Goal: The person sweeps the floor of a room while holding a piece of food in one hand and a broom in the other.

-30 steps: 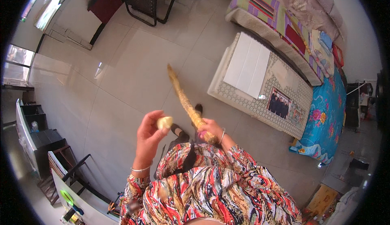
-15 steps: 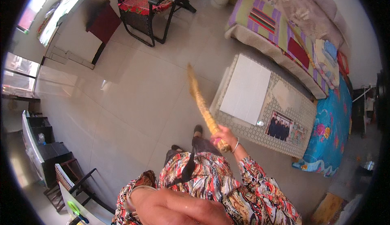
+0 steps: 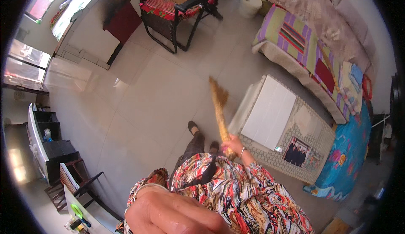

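Note:
My right hand (image 3: 233, 144), with a bracelet at the wrist, is closed round the handle of a straw broom (image 3: 221, 115). The broom points forward, its bristles fanned out over the tiled floor. Close to the camera at the lower edge is my left hand (image 3: 173, 213), bent across in front of my patterned top. Its back shows large; the fingers run out of the picture, so whether they hold anything is hidden. My feet in dark shoes stand behind the bristles, left of the broom handle.
Right of the broom stands a low table (image 3: 291, 120) with a white panel and a photo on it. Beyond is a sofa with a striped cover (image 3: 270, 27). A black folding chair (image 3: 173, 18) and a white bucket (image 3: 250, 5) are at the back. Shelves (image 3: 52, 141) stand left.
The broom has turned more upright in view and its bristles now show fanned out. My feet have shifted in a step. The room has slid a little rightward and down in view.

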`<act>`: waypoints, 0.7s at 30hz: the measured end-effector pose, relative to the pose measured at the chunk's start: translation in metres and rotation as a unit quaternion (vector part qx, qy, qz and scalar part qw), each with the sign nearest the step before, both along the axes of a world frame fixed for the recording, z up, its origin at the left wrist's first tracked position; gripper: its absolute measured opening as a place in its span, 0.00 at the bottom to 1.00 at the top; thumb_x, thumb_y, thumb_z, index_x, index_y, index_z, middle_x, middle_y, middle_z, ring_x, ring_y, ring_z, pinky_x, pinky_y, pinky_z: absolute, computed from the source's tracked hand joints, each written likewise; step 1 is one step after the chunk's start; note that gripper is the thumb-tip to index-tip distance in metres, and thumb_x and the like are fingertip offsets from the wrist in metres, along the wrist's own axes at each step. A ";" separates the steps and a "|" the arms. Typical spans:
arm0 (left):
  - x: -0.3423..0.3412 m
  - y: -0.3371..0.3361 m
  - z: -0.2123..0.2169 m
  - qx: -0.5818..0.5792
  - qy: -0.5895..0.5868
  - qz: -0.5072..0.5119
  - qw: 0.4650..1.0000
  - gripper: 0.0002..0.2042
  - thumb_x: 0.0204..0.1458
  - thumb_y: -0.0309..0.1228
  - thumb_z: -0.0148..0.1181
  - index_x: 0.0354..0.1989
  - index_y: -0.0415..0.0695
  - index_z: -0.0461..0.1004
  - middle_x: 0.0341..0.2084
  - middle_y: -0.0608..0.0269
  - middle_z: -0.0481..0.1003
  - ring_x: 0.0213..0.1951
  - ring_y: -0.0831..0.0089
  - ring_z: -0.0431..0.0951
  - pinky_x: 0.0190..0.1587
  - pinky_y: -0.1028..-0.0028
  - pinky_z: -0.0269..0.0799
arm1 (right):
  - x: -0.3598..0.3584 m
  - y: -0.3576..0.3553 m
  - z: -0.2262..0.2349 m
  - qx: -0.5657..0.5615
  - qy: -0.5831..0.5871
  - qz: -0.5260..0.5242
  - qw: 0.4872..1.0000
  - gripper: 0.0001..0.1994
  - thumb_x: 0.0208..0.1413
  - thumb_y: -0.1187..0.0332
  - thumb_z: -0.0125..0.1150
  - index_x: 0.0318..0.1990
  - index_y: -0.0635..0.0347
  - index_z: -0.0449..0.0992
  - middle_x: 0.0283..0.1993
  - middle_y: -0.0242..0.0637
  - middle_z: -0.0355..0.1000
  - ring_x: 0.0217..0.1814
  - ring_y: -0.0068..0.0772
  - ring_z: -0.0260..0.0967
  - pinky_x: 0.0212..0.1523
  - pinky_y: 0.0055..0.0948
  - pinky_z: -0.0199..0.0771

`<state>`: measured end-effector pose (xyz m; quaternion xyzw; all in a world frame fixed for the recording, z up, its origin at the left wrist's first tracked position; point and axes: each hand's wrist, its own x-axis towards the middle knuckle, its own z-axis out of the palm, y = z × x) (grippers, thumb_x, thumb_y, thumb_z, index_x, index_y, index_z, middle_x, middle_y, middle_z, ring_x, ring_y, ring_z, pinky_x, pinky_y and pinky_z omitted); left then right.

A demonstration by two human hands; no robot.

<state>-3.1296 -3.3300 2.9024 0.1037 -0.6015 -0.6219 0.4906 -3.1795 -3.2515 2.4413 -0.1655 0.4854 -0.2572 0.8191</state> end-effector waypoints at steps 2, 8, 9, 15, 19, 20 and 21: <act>0.015 -0.023 0.013 0.005 0.018 -0.017 1.000 0.05 0.43 0.14 0.62 0.23 0.30 0.71 0.24 0.42 0.73 0.12 0.68 0.67 0.11 0.79 0.65 | 0.020 -0.019 0.004 -0.023 0.008 0.015 1.000 0.15 0.40 0.80 0.63 0.39 0.66 0.70 0.24 0.39 0.72 0.19 0.30 0.71 0.19 0.27 0.72; 0.072 -0.122 0.016 0.044 0.056 -0.018 0.997 0.06 0.42 0.15 0.63 0.21 0.30 0.70 0.25 0.42 0.73 0.17 0.67 0.70 0.14 0.79 0.68 | 0.037 -0.134 0.059 -0.046 0.012 0.082 0.995 0.17 0.45 0.79 0.61 0.46 0.68 0.68 0.27 0.42 0.72 0.19 0.30 0.71 0.20 0.27 0.73; 0.091 -0.141 0.011 0.049 0.057 -0.045 0.996 0.06 0.42 0.14 0.63 0.21 0.30 0.71 0.25 0.43 0.73 0.18 0.67 0.71 0.14 0.79 0.69 | 0.038 -0.154 0.053 -0.026 -0.023 0.044 0.998 0.22 0.46 0.77 0.60 0.51 0.69 0.67 0.31 0.44 0.73 0.22 0.30 0.72 0.22 0.26 0.74; 0.097 -0.182 -0.039 0.056 0.077 -0.081 0.992 0.03 0.47 0.16 0.59 0.28 0.29 0.72 0.31 0.39 0.73 0.26 0.59 0.76 0.23 0.72 0.75 | 0.004 -0.172 0.054 0.076 -0.092 -0.076 0.990 0.21 0.45 0.79 0.59 0.50 0.70 0.67 0.29 0.41 0.70 0.22 0.30 0.71 0.20 0.25 0.74; 0.079 -0.234 -0.058 0.047 0.033 -0.174 0.983 0.05 0.45 0.17 0.59 0.29 0.26 0.73 0.32 0.38 0.73 0.24 0.57 0.77 0.23 0.69 0.75 | -0.038 -0.181 0.022 0.066 -0.072 -0.151 0.984 0.20 0.45 0.77 0.58 0.48 0.70 0.68 0.27 0.40 0.70 0.20 0.31 0.71 0.19 0.26 0.73; 0.077 -0.237 -0.065 0.073 0.022 -0.157 0.985 0.07 0.44 0.20 0.61 0.29 0.27 0.73 0.31 0.41 0.72 0.23 0.60 0.76 0.22 0.70 0.74 | -0.042 -0.188 0.021 0.058 -0.054 -0.150 0.985 0.17 0.45 0.77 0.58 0.46 0.69 0.68 0.26 0.40 0.70 0.19 0.31 0.71 0.18 0.27 0.72; 0.076 -0.237 -0.080 0.098 0.014 -0.141 0.985 0.10 0.42 0.23 0.63 0.30 0.28 0.73 0.30 0.44 0.72 0.21 0.62 0.74 0.22 0.70 0.73 | -0.048 -0.195 0.018 0.050 -0.032 -0.150 0.987 0.15 0.45 0.76 0.58 0.43 0.69 0.68 0.25 0.41 0.70 0.19 0.32 0.71 0.18 0.28 0.72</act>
